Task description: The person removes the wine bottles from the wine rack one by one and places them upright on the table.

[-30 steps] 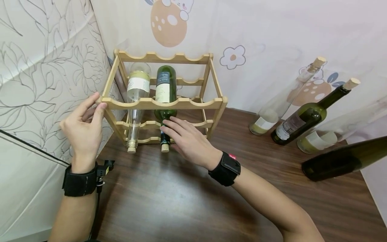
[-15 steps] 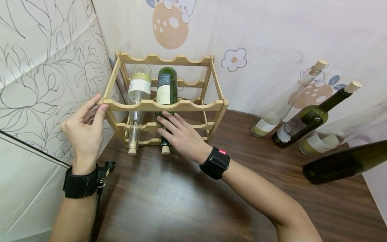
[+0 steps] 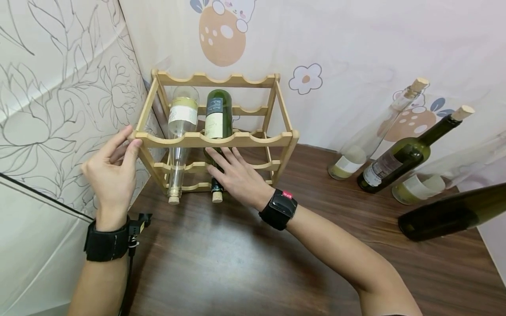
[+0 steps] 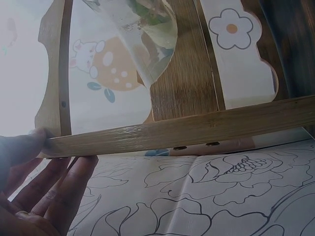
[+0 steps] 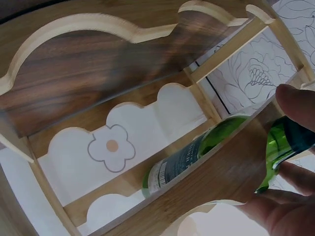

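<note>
My left hand (image 3: 112, 171) pinches the front left top corner of a light wooden wine rack (image 3: 237, 139) between thumb and fingers. Inside the rack a green wine bottle (image 3: 218, 118) lies with its corked neck toward me, passing under the top front rail. Over its neck and shoulder rests my right hand (image 3: 241, 180), fingers spread and fairly straight. In the right wrist view, thumb (image 5: 295, 105) and fingers appear on opposite sides of the green glass. To the left lies a clear corked bottle (image 3: 183, 116), also neck toward me.
At the right stand a clear corked bottle (image 3: 348, 160), a green corked bottle (image 3: 407, 153), another clear bottle (image 3: 419, 186) and a dark green one (image 3: 446, 217). All are on the dark wooden table (image 3: 221, 263). Printed cloth walls close in behind and at left.
My right hand has shifted forward and slightly left along the green bottle's neck, toward the rack's front rail. The bottle keeps its place, and my left hand stays on the corner.
</note>
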`<state>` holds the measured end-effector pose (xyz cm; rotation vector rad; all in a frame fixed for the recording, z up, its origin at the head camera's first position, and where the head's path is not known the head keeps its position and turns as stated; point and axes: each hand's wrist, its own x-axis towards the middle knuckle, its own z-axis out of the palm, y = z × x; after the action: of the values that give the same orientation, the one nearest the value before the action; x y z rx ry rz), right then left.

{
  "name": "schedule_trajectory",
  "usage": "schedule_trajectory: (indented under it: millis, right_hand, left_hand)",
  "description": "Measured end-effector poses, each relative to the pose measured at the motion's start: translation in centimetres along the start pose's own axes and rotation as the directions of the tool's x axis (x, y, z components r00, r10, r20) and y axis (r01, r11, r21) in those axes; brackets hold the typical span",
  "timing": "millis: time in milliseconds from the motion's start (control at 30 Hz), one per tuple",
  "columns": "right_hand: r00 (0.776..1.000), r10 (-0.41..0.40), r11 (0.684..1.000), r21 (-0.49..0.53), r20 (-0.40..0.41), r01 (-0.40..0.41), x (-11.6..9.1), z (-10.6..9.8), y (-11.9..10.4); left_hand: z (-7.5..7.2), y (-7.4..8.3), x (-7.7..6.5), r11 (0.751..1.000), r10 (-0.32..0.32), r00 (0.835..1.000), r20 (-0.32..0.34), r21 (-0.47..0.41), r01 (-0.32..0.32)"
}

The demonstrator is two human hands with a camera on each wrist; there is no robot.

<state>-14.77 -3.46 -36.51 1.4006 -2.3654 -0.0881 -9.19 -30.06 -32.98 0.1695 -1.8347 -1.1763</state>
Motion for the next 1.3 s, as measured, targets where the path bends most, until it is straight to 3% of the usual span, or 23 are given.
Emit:
schedule_trajectory:
  millis: [133, 233, 400, 533, 867, 1300]
  right_hand:
    - [0.999, -0.046, 0.999, -0.004, -0.027, 0.046, -0.4, 0.3, 0.3]
    - [0.991, -0.084, 0.996, -0.048, -0.101, 0.08, -0.7, 0.9, 0.7]
    - [0.95, -0.157, 0.978, -0.174, -0.269, 0.112, -0.7, 2.0, 1.3]
    - [0.917, -0.183, 0.975, -0.186, -0.353, 0.123, -0.7, 2.1, 1.7]
    - [0.878, -0.186, 0.981, -0.13, -0.441, 0.143, -1.6, 1.3, 1.6]
    - [0.796, -0.215, 0.977, -0.122, -0.565, 0.178, -2.9, 0.4, -0.4]
  left_hand:
    - [0.0, -0.1, -0.2, 1.0, 0.006, 1.0, 0.006, -0.005, -0.006]
    - [0.1, -0.2, -0.2, 1.0, 0.012, 1.0, 0.005, -0.006, -0.012]
    - [0.0, -0.2, -0.3, 1.0, 0.01, 1.0, 0.003, 0.001, -0.01]
    - [0.0, -0.2, -0.4, 1.0, 0.007, 1.0, 0.003, -0.004, -0.007]
    - [-0.2, -0.2, -0.3, 0.999, -0.025, 1.0, -0.005, -0.041, 0.025]
    - [-0.1, 0.0, -0.1, 0.999, 0.026, 0.999, 0.02, -0.035, -0.025]
